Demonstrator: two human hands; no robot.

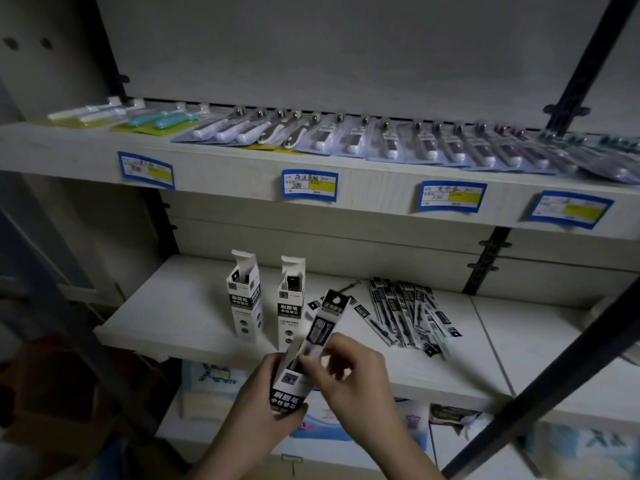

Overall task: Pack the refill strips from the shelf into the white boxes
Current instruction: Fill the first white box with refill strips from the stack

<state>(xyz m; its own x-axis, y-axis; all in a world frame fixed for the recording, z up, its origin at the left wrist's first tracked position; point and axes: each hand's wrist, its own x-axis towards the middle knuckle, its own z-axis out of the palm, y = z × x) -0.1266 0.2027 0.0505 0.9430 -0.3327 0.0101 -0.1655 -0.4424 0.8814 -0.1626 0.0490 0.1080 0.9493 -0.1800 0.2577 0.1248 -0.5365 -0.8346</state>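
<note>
Near the left end of the shelf (166, 306) stand two white boxes (244, 299) side by side, flaps up, each with dark strip tops showing at its mouth, so both seem at least partly filled.

In front of the shelf's front edge, the left hand (258, 407) wraps around a third box (289, 393), fingers curled behind it and thumb across the printed face. The box tilts with its open mouth up and away.

The right hand (349, 368) pinches a bundle of strips (320, 327) low down, at the box's mouth; most of the bundle's length sticks out above.

To do this step well, the left hand should probably hold the box steady without squeezing the mouth narrow, while the right lines the bundle up with the box's long axis and slides it straight down, keeping the strips together so that none catches on the flap.

Toward the middle of the shelf, further right, a fanned pile of loose strips (408, 313) lies flat, still to be packed.
</note>
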